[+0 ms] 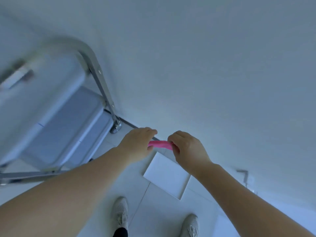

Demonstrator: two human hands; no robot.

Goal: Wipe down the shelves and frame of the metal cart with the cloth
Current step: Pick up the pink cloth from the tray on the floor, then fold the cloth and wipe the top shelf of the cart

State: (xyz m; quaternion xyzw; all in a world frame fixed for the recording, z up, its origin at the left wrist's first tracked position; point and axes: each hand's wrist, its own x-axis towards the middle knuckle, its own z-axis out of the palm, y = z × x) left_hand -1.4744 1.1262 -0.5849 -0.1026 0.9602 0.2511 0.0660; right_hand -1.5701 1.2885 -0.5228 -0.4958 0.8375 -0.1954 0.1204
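A pink cloth is stretched between my two hands in front of me, above the floor. My left hand grips its left end and my right hand pinches its right end. The metal cart stands to my left, blurred, with a curved tubular frame, stacked shelves and a caster wheel by the wall. Neither hand touches the cart.
A white wall rises straight ahead. A white flat square panel lies on the tiled floor under my hands. My two feet in light shoes stand below. A small metal bracket is on the wall at the right.
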